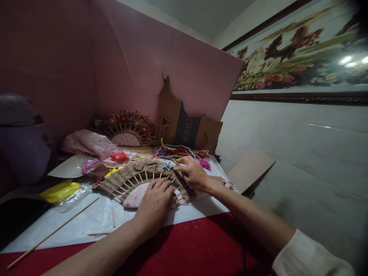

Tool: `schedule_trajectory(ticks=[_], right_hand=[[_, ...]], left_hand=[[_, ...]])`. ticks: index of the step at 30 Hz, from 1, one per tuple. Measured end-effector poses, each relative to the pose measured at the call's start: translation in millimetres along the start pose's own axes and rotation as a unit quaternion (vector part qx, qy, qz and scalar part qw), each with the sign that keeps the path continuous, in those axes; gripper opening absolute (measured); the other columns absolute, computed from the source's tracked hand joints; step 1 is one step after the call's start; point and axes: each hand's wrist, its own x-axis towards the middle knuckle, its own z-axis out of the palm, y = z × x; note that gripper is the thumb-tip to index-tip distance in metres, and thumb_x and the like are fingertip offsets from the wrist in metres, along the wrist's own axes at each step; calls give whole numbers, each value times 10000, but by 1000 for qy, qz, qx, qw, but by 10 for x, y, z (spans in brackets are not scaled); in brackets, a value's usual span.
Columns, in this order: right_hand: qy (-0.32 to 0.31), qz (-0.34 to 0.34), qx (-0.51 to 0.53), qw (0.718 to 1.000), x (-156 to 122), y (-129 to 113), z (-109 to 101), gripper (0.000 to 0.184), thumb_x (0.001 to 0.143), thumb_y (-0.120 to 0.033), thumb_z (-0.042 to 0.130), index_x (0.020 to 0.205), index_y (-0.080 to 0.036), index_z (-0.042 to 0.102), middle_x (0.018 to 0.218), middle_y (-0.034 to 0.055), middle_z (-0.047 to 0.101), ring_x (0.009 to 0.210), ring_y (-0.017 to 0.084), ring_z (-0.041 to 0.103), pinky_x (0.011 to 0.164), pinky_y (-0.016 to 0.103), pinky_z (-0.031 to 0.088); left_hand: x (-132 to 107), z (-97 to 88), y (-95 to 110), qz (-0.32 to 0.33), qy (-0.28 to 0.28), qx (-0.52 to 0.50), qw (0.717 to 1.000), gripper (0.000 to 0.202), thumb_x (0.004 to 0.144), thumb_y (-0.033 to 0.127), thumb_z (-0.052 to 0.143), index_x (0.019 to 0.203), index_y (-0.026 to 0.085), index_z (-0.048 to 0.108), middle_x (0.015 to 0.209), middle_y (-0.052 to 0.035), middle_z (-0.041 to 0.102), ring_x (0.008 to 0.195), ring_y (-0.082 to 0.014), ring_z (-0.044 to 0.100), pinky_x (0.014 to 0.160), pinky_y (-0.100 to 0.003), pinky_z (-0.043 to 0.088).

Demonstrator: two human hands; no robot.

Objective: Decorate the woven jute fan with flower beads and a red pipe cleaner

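A fan-shaped piece of woven twine (119, 186) on wooden sticks lies on the white sheet, with a pink spotted half-circle (135, 197) at its centre. My left hand (157, 199) rests on that half-circle and the sticks, its fingers laid over them. At the fan's upper right edge, my right hand (191, 172) is closed in a pinch beside a teal flower (168, 165); what its fingertips hold is too small to make out. A brown wavy strand (146, 165) and a yellow piece (113, 171) sit on the woven band.
Behind stands a second decorated fan (128, 132) near torn cardboard (172, 122). Coloured fuzzy stems (186, 150) lie at the back. Yellow clay (60, 191), red clay (119, 156) and a long stick (54, 232) are on the left. A red cloth (201, 245) covers the front.
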Motion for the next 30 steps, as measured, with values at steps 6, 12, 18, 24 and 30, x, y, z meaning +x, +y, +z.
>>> schedule_trajectory(ticks=[6, 12, 18, 24, 30], right_hand=[[18, 14, 8, 1000, 2, 14, 0, 395, 730, -16, 498, 1003, -230, 687, 1094, 71, 564, 1013, 195, 461, 889, 344, 378], [32, 19, 4, 999, -5, 24, -23, 393, 695, -9, 502, 934, -248, 704, 1080, 59, 568, 1024, 198, 458, 894, 359, 378], [-7, -2, -16, 1000, -33, 13, -47, 465, 687, -11, 526, 1052, -264, 664, 1146, 70, 544, 1048, 211, 442, 886, 374, 380], [22, -21, -19, 999, -60, -72, -52, 374, 732, -53, 561, 1040, -239, 665, 1136, 82, 541, 1049, 217, 428, 893, 375, 369], [6, -70, -30, 997, -72, -154, -16, 388, 765, -63, 538, 1074, -275, 639, 1117, 69, 534, 1018, 212, 430, 863, 372, 379]], left_hand=[[3, -28, 21, -10, -15, -2, 1000, 151, 835, 185, 501, 934, 178, 614, 1084, -64, 612, 1089, -236, 490, 968, -434, 348], [1, -32, 23, -6, -8, -4, 1000, 149, 841, 199, 500, 936, 180, 612, 1076, -68, 613, 1098, -236, 484, 958, -431, 356], [3, -36, 23, -10, -14, -6, 1000, 144, 840, 207, 510, 939, 181, 611, 1078, -63, 614, 1097, -237, 482, 960, -432, 351], [-9, -10, 15, -3, -4, -2, 1000, 151, 840, 202, 506, 952, 186, 607, 1072, -55, 612, 1087, -237, 481, 965, -435, 340], [-6, -14, 17, -4, -6, 2, 1000, 150, 853, 233, 496, 936, 184, 611, 1069, -64, 613, 1084, -245, 480, 955, -440, 342]])
